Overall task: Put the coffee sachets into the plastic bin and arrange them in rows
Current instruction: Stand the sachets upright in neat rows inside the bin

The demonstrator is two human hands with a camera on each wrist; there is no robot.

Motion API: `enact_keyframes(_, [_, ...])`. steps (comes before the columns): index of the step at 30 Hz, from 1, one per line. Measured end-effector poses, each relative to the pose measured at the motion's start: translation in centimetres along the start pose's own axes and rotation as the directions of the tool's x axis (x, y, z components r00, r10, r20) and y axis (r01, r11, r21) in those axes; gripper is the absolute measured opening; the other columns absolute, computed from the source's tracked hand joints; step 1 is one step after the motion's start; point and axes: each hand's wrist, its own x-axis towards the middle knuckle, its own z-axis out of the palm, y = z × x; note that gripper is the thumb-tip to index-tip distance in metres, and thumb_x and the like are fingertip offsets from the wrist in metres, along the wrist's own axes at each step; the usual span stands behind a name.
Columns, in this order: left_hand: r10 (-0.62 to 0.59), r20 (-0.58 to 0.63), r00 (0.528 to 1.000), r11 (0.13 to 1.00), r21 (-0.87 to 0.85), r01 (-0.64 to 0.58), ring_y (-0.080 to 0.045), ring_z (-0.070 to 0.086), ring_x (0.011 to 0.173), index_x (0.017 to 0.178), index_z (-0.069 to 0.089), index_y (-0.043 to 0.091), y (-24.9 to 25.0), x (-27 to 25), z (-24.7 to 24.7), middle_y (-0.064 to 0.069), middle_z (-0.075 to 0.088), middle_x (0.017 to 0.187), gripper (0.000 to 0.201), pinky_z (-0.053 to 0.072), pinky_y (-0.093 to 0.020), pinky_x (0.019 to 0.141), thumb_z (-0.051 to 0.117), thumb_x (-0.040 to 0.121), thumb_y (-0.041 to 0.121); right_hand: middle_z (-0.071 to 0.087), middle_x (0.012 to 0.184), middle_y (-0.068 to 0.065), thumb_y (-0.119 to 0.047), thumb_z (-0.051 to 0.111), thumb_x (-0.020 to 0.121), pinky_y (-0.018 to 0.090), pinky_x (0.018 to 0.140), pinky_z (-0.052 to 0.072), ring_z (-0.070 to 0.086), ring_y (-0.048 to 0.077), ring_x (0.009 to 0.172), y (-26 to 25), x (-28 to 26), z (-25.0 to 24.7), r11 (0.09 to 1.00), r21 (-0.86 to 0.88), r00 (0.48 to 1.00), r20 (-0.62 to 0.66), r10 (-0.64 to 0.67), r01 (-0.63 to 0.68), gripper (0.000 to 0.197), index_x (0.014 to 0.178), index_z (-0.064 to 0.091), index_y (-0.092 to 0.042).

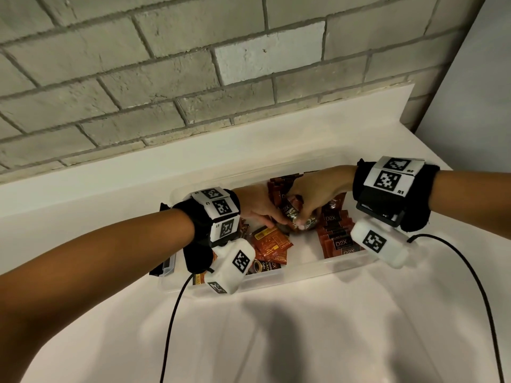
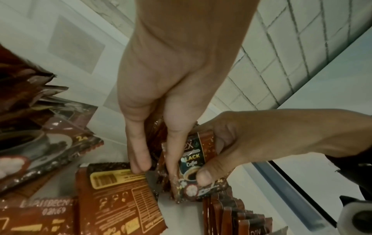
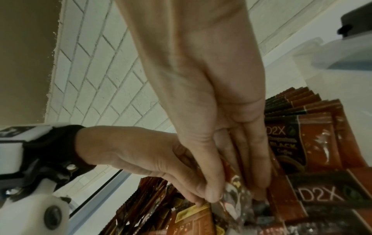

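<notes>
Both my hands meet inside the clear plastic bin [image 1: 287, 268] on a brown foil coffee sachet [image 2: 192, 165] printed "BLACK Coffee" with a cup graphic. Left hand [image 2: 161, 89] fingers pinch its left edge; right hand [image 2: 251, 139] thumb and fingers clamp the face. Sachet stands upright mid-bin. A standing row of matching sachets [image 1: 336, 233] fills the right side; loose sachets [image 1: 269, 243] lie flat at left.

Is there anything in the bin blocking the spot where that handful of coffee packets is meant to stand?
Nothing visible does. Both hands, left and right, hold the packets over a bare strip of the bin. A loose packet lies flat beside it on the left; a neat row stands on the right.
</notes>
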Motion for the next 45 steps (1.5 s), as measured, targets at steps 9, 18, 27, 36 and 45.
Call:
enact_keyframes(9, [-0.043,-0.019,0.999,0.996,-0.084,0.042,0.001,0.062,0.071,0.079,0.057,0.014,-0.7,0.2,-0.2,-0.005,0.064,0.102,0.019,0.050,-0.007,0.062,0.067,0.083,-0.002,0.069,0.087,0.006,-0.011,0.067,0.086,0.016,0.059,0.049,0.067,0.007,0.058,0.2,-0.5,0.3,1.000,0.005,0.998,-0.065,-0.003,0.004,0.014,0.096,0.060,-0.006])
enact_keyframes(18, [-0.051,-0.054,0.997,0.996,0.073,0.055,-0.001,0.053,0.039,0.081,0.064,0.002,-1.1,0.0,-0.3,-0.001,0.060,0.054,0.012,0.037,-0.002,0.041,0.069,0.085,0.012,0.068,0.087,0.007,-0.024,0.073,0.081,0.018,0.057,0.050,0.067,0.014,0.061,-0.3,-1.5,-0.4,0.986,-0.151,0.989,-0.113,-0.091,0.074,0.029,0.102,0.061,-0.008])
enact_keyframes(27, [-0.083,-0.005,0.997,0.993,-0.090,0.082,-0.017,0.062,0.105,0.115,0.059,-0.003,-0.6,1.0,0.3,-0.017,0.063,0.116,0.029,0.052,-0.009,0.069,0.063,0.086,-0.001,0.043,0.083,-0.022,-0.026,0.048,0.097,0.010,0.061,0.030,0.045,-0.004,0.073,0.6,-4.3,-0.2,0.885,-0.454,0.987,0.157,-0.038,0.106,0.031,0.128,0.053,-0.026])
enact_keyframes(36, [-0.069,-0.039,0.997,0.996,0.057,0.071,-0.016,0.061,0.094,0.112,0.057,-0.006,0.3,0.7,0.3,-0.019,0.063,0.114,0.027,0.048,-0.007,0.060,0.063,0.087,0.001,0.043,0.137,0.008,-0.024,0.026,0.103,0.021,0.079,0.034,0.046,0.022,0.116,1.5,-3.7,1.8,0.807,-0.585,0.973,0.222,0.059,0.084,0.043,0.146,0.034,-0.023])
enact_keyframes(45, [0.015,-0.067,0.998,0.998,0.064,-0.011,0.001,0.061,0.050,0.108,0.058,-0.002,-0.4,1.0,-0.2,-0.009,0.067,0.093,0.019,0.048,-0.007,0.048,0.059,0.090,0.004,0.034,0.132,0.006,-0.021,0.031,0.101,0.030,0.088,0.037,0.035,0.024,0.122,1.2,-3.3,2.3,0.769,-0.633,0.990,0.139,0.000,0.088,0.032,0.130,0.045,-0.021])
